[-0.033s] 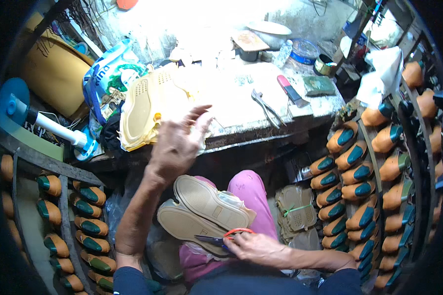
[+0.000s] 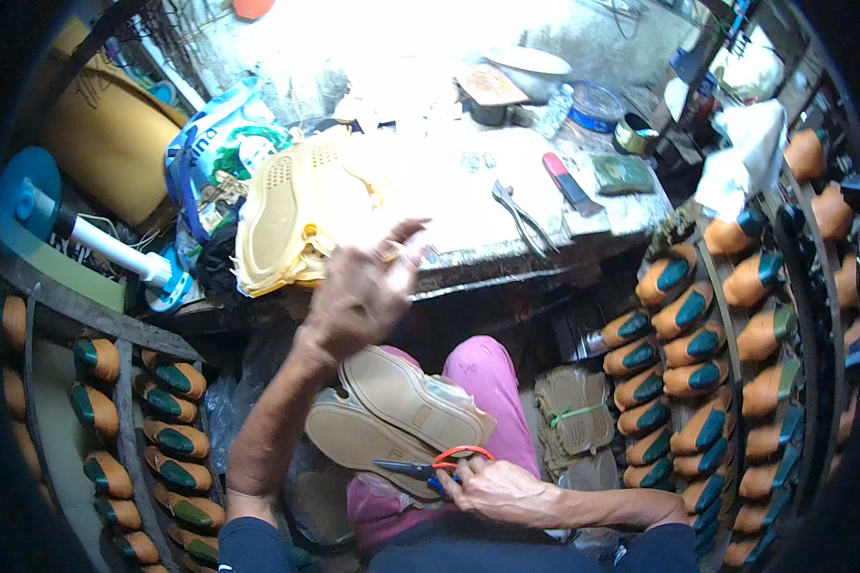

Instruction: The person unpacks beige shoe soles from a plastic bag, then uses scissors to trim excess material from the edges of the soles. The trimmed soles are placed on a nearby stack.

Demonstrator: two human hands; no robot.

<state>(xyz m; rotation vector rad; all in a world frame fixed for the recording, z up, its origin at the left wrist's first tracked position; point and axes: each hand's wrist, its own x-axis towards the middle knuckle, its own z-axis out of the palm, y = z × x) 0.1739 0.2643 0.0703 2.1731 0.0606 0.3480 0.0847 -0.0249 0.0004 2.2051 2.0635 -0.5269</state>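
My left hand [image 2: 363, 291] is raised in front of the bench edge, above my lap. Its fingers are stretched and apart, slightly blurred, and no object shows in them. My right hand [image 2: 497, 489] grips scissors [image 2: 406, 469] with dark blades and orange and blue handles, low over my lap. Under the blades lie two beige shoe soles, an upper sole [image 2: 420, 396] overlapping a lower sole [image 2: 354, 430]. Clear film clings to the upper one's edge. A stack of yellowish soles [image 2: 275, 224] with ragged edges rests on the bench, left of my left hand.
On the bench [image 2: 468, 244] lie pliers [image 2: 521, 220], a red-handled knife [image 2: 569, 183] and a green block [image 2: 623, 175]. Racks of orange-and-green shoes [image 2: 683, 306] stand on both sides. A tied bundle of soles [image 2: 575, 411] sits right of my knee. A blue-and-white fan [image 2: 33, 205] stands left.
My left hand has shifted slightly right and down, toward the soles on my lap. My right hand still holds the scissors in nearly the same place.
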